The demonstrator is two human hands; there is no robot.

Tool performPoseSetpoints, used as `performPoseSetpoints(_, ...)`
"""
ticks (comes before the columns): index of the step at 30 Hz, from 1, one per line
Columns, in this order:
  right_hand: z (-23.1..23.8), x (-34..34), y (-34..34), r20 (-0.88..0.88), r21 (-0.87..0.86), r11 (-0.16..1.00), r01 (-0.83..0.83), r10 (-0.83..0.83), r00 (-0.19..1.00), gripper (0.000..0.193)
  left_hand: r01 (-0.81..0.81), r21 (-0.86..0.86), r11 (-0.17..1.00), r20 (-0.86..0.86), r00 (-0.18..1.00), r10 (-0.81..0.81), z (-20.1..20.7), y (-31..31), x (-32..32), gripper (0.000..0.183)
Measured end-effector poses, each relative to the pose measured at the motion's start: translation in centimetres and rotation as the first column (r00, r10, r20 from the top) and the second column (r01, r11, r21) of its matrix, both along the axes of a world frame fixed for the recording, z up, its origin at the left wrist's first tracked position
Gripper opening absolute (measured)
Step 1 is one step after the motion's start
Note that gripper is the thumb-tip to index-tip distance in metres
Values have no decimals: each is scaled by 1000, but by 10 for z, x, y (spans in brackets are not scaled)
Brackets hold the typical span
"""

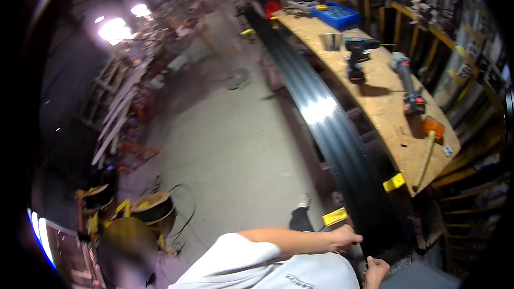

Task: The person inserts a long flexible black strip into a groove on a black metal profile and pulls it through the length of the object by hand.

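A long black ribbed metal profile [342, 150] runs from near my body toward the far end of the workshop, with a bright glare along its middle. My left hand [345, 237] is closed at the profile's left edge near its close end, fingers curled over the rim. Lower and to the right, my right hand [376, 272] is closed at the near end of the same profile, thumb up; part of its grip is hidden. A yellow block [335, 217] sits beside the left edge, just beyond my left hand. Another yellow block [393, 182] is at the right edge.
Along the right stands a wooden workbench [385, 107] with a cordless drill [355, 59], an angle grinder [408, 83], an orange-headed mallet [428, 150] and a blue bin [335, 16]. Racks of long profiles [471, 59] line the wall. Cable reels [152, 207] stand on the floor [225, 144] at left.
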State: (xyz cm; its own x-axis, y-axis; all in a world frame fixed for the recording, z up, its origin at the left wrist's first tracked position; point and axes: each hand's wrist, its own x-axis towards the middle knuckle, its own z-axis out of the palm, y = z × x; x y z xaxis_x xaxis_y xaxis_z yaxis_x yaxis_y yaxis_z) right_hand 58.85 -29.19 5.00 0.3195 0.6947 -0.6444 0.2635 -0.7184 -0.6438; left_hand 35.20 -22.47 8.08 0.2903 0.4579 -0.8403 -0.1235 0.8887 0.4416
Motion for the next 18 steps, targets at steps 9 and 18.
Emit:
performPoseSetpoints(9,62,-67,15,68,16,860,510,-510,858,19,-127,-4,992,120,985,127,13,51,-153,26)
performPoseSetpoints(18,29,-104,-3,-22,261,620,740,-762,647,12,-239,129,962,65,970,233,-22,173,-284,27)
